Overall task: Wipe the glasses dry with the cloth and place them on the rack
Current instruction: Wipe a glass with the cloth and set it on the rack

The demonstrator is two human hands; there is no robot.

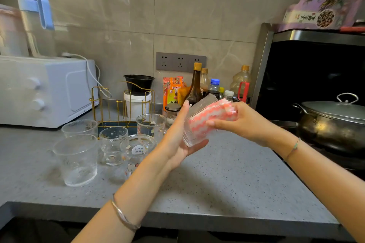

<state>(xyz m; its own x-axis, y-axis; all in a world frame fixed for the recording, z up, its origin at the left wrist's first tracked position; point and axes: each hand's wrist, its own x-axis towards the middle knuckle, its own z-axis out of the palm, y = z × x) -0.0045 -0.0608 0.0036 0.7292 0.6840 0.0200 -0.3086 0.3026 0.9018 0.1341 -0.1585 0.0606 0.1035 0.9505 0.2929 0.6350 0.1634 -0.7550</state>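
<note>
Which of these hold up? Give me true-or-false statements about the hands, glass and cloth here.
1. The left hand holds a ribbed glass tilted above the counter. True.
2. The right hand grips a blue cloth. False: the cloth is pink and white.
3. The cloth is pushed into the glass. True.
4. The pot has no lid. False: its lid is on.
5. The Hello Kitty glass hangs on the rack. False: it stands on the counter, before the rack.
</note>
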